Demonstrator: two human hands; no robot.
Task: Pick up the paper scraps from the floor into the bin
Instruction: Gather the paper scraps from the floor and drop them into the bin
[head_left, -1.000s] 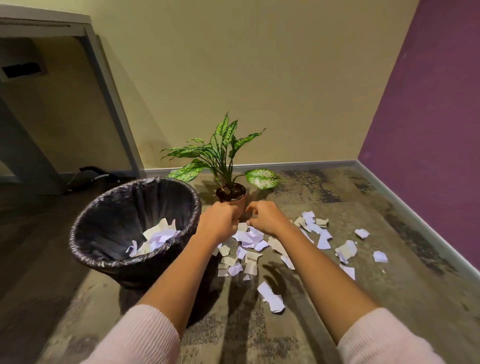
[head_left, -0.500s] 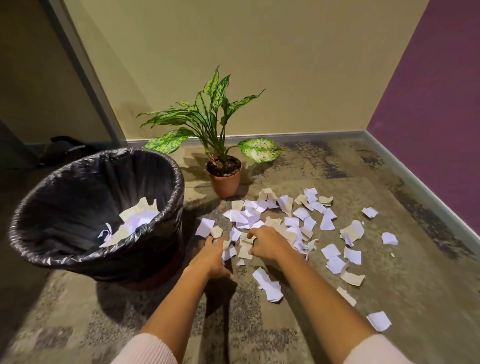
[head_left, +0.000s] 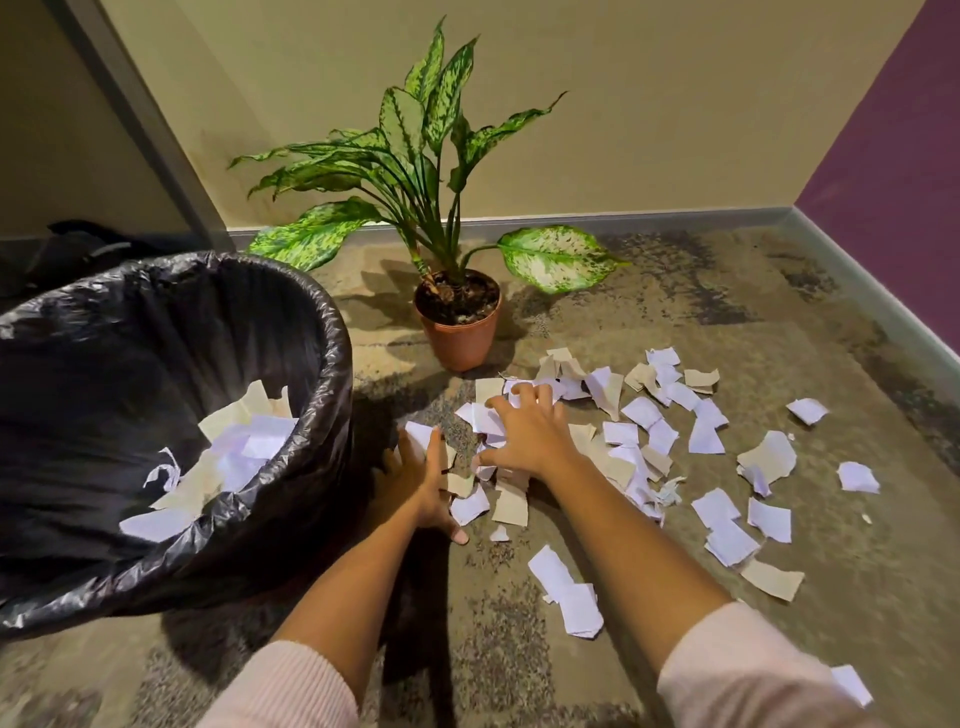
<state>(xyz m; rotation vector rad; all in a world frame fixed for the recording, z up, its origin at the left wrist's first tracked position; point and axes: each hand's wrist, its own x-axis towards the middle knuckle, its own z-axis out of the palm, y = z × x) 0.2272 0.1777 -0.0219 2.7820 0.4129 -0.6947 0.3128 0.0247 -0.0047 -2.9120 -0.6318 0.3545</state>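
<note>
The paper scraps (head_left: 644, 415), white and tan, lie scattered over the mottled floor (head_left: 779, 322) to the right of the bin (head_left: 322, 332), with the densest heap just in front of the potted plant (head_left: 460, 332); more scraps already sit inside the bin's black liner. The right hand (head_left: 524, 436) lies on top of that heap, palm down with the fingers spread wide and curled onto the pieces, where half a second ago it sat nearer and more closed. The left hand (head_left: 421, 478) stands on edge at the heap's left side, fingers straight and together, thumb splayed toward the camera, touching the nearest scraps; it has slid forward since then, and the two hands are now further apart. Neither hand visibly pinches a piece. The view has come lower and closer than a second ago, so the bin and plant fill more of it. Pale pink sleeves (head_left: 291, 686) show at the bottom edge.
</note>
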